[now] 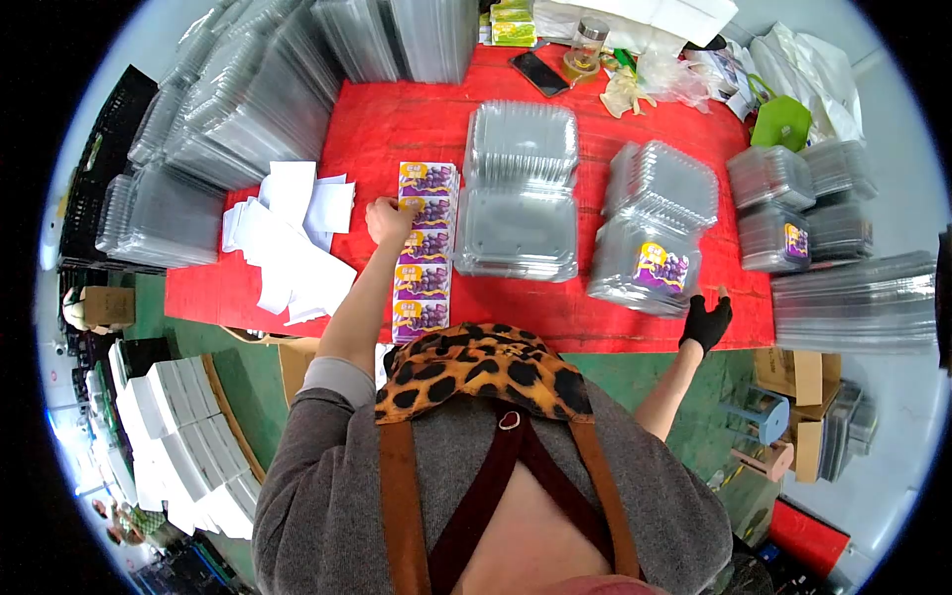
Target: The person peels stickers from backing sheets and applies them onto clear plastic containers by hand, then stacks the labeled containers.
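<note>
My left hand point(389, 221) is bare and curled, its fingertips pinched at the left edge of a strip of purple and yellow grape stickers point(422, 282). The stickers lie in a column on the red table. Just right of them stands an open clear plastic clamshell box point(518, 233) on a stack of the same kind. Farther right, another stack of clear clamshells point(662, 183) has a grape sticker point(661, 268) on its near part. My right hand point(707, 320), in a black glove with bare fingertips, is beside that stack's near right corner, fingers apart and holding nothing.
Tall stacks of clear boxes point(253, 109) fill the table's left and back. White paper sheets point(293, 243) lie left of the stickers. A phone point(539, 73) and a glass jar point(585, 50) are at the back. More clear boxes point(773, 233) line the right side.
</note>
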Action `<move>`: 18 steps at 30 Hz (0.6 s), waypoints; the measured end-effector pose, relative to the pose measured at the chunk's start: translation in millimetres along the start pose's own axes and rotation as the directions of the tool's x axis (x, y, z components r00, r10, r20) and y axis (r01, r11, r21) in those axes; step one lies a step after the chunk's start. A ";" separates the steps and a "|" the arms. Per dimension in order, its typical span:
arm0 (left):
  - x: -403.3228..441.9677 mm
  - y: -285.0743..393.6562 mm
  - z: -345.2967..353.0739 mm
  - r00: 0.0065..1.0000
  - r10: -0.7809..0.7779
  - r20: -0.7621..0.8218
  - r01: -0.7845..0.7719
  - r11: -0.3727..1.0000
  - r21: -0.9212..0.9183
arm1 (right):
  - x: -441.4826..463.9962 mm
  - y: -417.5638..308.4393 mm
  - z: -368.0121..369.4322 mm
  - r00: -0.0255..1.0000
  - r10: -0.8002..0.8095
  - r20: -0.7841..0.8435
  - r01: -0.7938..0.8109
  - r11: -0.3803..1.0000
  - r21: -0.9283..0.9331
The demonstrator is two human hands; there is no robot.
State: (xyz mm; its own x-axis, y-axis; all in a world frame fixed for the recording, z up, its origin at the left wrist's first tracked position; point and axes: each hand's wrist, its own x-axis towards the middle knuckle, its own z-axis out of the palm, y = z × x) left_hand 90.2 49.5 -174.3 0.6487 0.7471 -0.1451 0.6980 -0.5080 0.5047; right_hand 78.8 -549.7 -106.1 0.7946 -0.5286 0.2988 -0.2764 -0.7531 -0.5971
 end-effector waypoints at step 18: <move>-72.8 27.3 -103.3 0.935 0.312 0.165 -0.062 0.606 -0.793 | -66.8 -208.6 13.7 0.829 -0.554 0.078 0.386 0.667 0.637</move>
State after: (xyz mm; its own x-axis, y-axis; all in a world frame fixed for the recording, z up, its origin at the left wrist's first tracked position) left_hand 30.6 25.5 -62.0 0.8750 0.4693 -0.1187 0.1417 -0.0139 0.9898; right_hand 90.9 -352.0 -11.7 0.8538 0.0095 0.5205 0.4666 -0.4572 -0.7571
